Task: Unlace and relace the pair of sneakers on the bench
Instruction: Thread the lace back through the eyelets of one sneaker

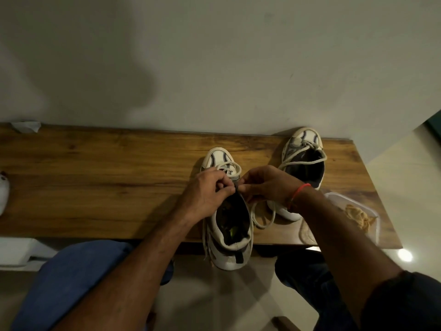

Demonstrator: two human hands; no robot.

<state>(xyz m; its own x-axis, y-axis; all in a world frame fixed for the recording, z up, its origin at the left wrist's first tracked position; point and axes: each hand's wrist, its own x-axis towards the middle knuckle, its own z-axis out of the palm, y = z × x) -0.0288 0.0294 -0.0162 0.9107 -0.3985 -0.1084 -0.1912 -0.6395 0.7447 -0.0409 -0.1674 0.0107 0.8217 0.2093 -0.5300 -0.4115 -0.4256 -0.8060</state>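
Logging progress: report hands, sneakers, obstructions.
Left hand, right hand pinching lace at near sneaker tongue. Far sneaker loosely laced. Plastic container right, clear of work.

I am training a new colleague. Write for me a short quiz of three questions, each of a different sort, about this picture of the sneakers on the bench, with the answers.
1. True or false: both hands work at the near sneaker, whose heel sticks out over the front edge of the wooden bench.
2. Multiple choice: the far sneaker stands A) on the floor, B) on the bench by the wall, C) in the person's lap.
3. Fill in: the clear plastic container lies near the bench's ____ end.

Key
1. True: left hand and right hand pinch at its lace near the tongue.
2. B.
3. Right.
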